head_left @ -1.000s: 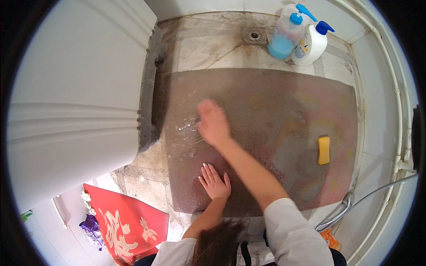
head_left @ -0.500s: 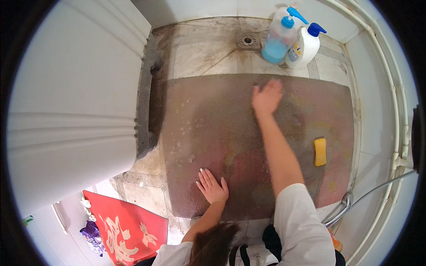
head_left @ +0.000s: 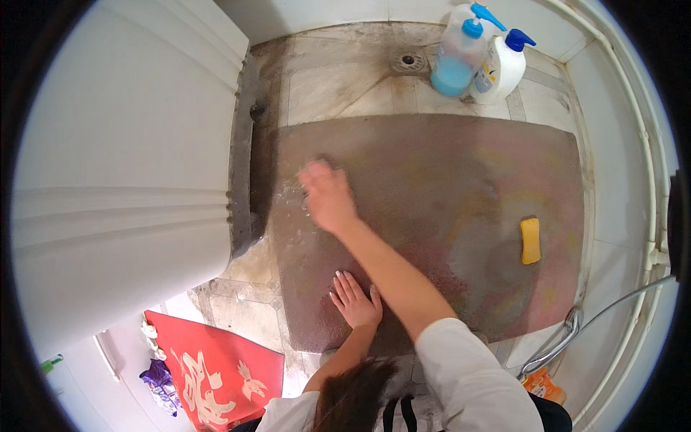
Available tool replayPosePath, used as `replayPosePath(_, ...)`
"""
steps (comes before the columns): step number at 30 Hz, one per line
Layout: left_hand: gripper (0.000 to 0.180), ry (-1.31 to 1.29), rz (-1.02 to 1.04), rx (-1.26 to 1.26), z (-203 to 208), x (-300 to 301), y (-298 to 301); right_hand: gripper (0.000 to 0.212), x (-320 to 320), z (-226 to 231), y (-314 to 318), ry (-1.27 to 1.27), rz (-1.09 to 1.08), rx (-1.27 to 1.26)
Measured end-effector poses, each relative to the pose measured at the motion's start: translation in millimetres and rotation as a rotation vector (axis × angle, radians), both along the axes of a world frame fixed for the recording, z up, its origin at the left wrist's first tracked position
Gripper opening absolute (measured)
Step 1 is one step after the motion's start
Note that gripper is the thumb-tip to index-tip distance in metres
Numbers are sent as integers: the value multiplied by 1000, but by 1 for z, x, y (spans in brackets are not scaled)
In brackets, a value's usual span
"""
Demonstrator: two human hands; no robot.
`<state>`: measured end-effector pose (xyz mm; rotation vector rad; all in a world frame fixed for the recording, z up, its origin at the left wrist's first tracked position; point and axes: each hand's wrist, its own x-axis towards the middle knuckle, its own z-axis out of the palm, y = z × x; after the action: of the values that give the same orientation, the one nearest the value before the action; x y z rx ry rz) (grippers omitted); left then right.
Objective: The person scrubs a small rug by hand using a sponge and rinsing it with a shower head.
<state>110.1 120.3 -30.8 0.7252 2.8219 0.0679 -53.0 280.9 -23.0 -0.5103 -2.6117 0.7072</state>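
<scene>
A wet brown-red mat [head_left: 432,187] lies spread on the tiled floor. My left hand [head_left: 360,304] rests flat on its near edge, fingers spread and nothing held. On the far left part of the mat is my right hand [head_left: 330,198], the arm stretched across in front of the left hand. Motion smears its fingers, so I cannot make out whether they hold anything. Some foam shows on the mat beside it. Toward the mat's right side lies a yellow soap bar [head_left: 530,240], apart from both hands.
Beyond the mat stand a blue-liquid pump bottle [head_left: 453,68] and a white pump bottle [head_left: 499,68], beside a floor drain [head_left: 409,61]. A white cabinet-like body [head_left: 129,144] borders the left. A red mat [head_left: 223,367] lies near left; a metal shower hose [head_left: 619,301] hangs at right.
My right hand has swept left across the mat, from its far middle to the foamy left part. My left hand stays planted. The whole view has shifted slightly.
</scene>
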Motion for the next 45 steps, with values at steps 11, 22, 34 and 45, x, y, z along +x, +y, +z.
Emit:
replayPosePath(11, 65, -33, -3, 70, 5, 1, 7, 60, 59, -9, 54, -525, -515, 111)
replayPosePath(22, 62, -45, -118, -252, -12, 4, 4, 59, 31, -15, -121, -252, 392, 49)
replayPosePath(34, 66, -14, -11, 87, 9, 1, 12, 54, 142, -18, 113, -227, -609, 237)
replayPosePath(45, 68, 4, -54, -127, -1, 3, 1, 70, 64, 12, -57, -599, 40, 79)
